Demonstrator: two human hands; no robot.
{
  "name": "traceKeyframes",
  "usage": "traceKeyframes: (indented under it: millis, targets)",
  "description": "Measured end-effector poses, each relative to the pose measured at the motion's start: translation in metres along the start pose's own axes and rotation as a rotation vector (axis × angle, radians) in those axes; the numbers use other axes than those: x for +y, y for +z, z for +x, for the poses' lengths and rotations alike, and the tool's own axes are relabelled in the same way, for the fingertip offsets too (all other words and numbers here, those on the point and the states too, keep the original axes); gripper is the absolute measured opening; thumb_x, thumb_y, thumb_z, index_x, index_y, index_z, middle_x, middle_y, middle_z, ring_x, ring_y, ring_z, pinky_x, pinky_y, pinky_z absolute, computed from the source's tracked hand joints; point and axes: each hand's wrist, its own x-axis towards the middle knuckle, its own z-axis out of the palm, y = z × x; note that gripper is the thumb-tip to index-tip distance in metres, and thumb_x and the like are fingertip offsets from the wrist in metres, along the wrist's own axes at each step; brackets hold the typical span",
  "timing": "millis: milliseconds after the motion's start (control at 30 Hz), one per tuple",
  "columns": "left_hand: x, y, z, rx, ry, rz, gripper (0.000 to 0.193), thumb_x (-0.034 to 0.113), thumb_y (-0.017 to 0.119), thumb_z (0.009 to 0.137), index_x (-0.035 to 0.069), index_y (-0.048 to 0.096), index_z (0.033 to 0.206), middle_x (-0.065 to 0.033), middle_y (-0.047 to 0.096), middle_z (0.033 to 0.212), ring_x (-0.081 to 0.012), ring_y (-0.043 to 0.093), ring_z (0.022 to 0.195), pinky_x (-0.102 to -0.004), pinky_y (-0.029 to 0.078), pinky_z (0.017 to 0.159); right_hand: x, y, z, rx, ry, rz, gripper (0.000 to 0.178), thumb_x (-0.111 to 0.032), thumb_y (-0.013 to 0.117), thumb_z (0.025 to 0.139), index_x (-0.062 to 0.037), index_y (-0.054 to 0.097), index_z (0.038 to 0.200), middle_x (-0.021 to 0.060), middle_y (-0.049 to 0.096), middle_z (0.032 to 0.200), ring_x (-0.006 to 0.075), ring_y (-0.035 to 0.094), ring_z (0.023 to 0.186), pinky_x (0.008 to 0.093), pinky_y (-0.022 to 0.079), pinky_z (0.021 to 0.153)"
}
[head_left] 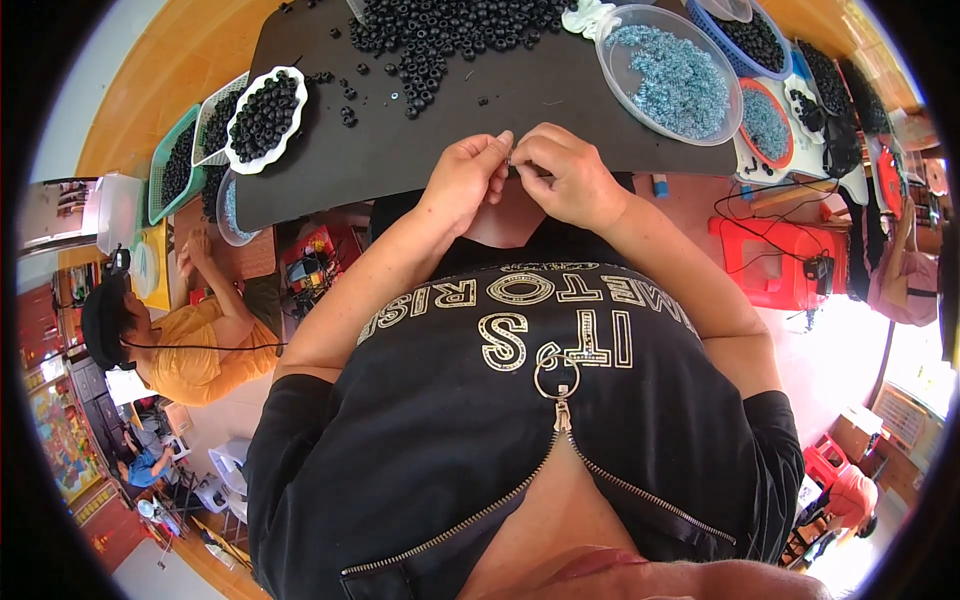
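Observation:
My left hand (pixel 462 180) and my right hand (pixel 572 178) meet over the near edge of the dark table (pixel 420 155). Both are closed in a pinch, fingertips almost touching. Between them sits something tiny and dark, too small to name. Beyond my hands, a heap of small black ring-shaped parts (pixel 450 35) spreads over the far side of the table, with several loose ones scattered toward me. To the right, a clear round tub (pixel 608 82) holds many small translucent blue pieces (pixel 672 85). A white scalloped dish (pixel 298 112) full of black round parts stands at the left.
Green and white baskets (pixel 158 185) of black parts stand beyond the left edge. On the right are a blue basket (pixel 703 22), an orange-rimmed bowl (pixel 790 140) and a red stool (pixel 760 265). A person in yellow (pixel 205 345) sits at my left.

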Motion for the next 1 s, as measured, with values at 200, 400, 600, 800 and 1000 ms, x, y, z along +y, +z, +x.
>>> traceKeyframes:
  millis: [200, 400, 600, 800, 1000]
  targets:
    - [0.003, -0.001, 0.000, -0.034, -0.167, -0.161, 0.029, 0.030, 0.054, 0.089, 0.008, 0.050, 0.070, 0.0012, 0.047, 0.060, -0.0073, 0.041, 0.049, -0.0206, 0.035, 0.043, -0.002, -0.003, -0.004, -0.040, 0.193, 0.128, 0.013, 0.007, 0.057, 0.070, -0.0015, 0.055, 0.079, 0.0061, 0.054, 0.074, 0.0150, 0.053, 0.062, 0.0252, 0.044, 0.055]
    - [0.008, 0.002, -0.005, -0.031, -0.168, -0.089, 0.028, 0.031, 0.053, 0.089, 0.007, 0.053, 0.076, 0.0000, 0.049, 0.063, -0.0073, 0.046, 0.054, -0.0197, 0.038, 0.045, -0.003, -0.004, -0.002, -0.017, 0.270, 0.149, 0.011, 0.006, 0.057, 0.071, -0.0012, 0.055, 0.079, 0.0050, 0.054, 0.074, 0.0120, 0.052, 0.061, 0.0231, 0.044, 0.055]
    - [0.005, -0.001, -0.004, -0.110, 0.030, -0.202, 0.018, 0.019, 0.052, 0.090, 0.003, 0.059, 0.089, -0.0035, 0.059, 0.074, -0.0073, 0.055, 0.064, -0.0185, 0.048, 0.056, -0.001, -0.006, -0.002, 0.005, 0.372, 0.177, 0.010, 0.004, 0.058, 0.072, -0.0012, 0.057, 0.081, 0.0031, 0.055, 0.076, 0.0076, 0.051, 0.063, 0.0209, 0.042, 0.055]
    - [0.003, -0.007, -0.003, -0.149, -0.113, -0.389, 0.014, 0.018, 0.055, 0.088, 0.004, 0.058, 0.085, -0.0019, 0.060, 0.072, -0.0070, 0.054, 0.059, -0.0171, 0.047, 0.052, -0.005, -0.006, -0.004, -0.005, 0.442, 0.276, 0.007, 0.004, 0.055, 0.078, -0.0002, 0.058, 0.084, -0.0001, 0.054, 0.077, 0.0043, 0.050, 0.067, 0.0193, 0.042, 0.057]
    - [0.002, -0.009, -0.003, -0.204, -0.203, -0.476, 0.016, 0.021, 0.056, 0.088, 0.006, 0.055, 0.080, -0.0001, 0.058, 0.069, -0.0060, 0.053, 0.055, -0.0165, 0.044, 0.049, 0.003, -0.001, -0.007, 0.086, 0.595, 0.687, 0.012, 0.003, 0.054, 0.081, -0.0001, 0.060, 0.091, 0.0010, 0.059, 0.084, 0.0045, 0.052, 0.073, 0.0179, 0.041, 0.060]
